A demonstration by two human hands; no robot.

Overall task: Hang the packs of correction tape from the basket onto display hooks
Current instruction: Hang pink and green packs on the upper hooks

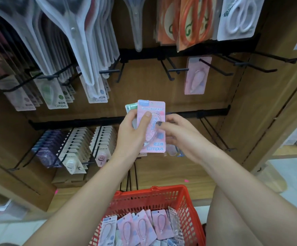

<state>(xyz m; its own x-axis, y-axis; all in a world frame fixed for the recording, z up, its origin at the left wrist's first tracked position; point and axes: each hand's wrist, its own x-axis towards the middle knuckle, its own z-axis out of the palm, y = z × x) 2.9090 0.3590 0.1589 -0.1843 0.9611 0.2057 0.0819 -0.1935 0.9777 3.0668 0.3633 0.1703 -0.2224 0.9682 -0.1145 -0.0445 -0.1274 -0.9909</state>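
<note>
My left hand holds a small stack of correction tape packs upright in front of the display; the front one is a pink pack, with a green pack peeking out behind it. My right hand touches the pink pack's right edge with its fingertips. One pink pack hangs on a black hook in the upper row. Below me, the red basket holds several more pink packs.
Empty black hooks jut from the upper rail, more at right. Scissor packs hang above. Filled hooks of tape packs line the lower left; empty lower hooks sit right. My bare leg is beside the basket.
</note>
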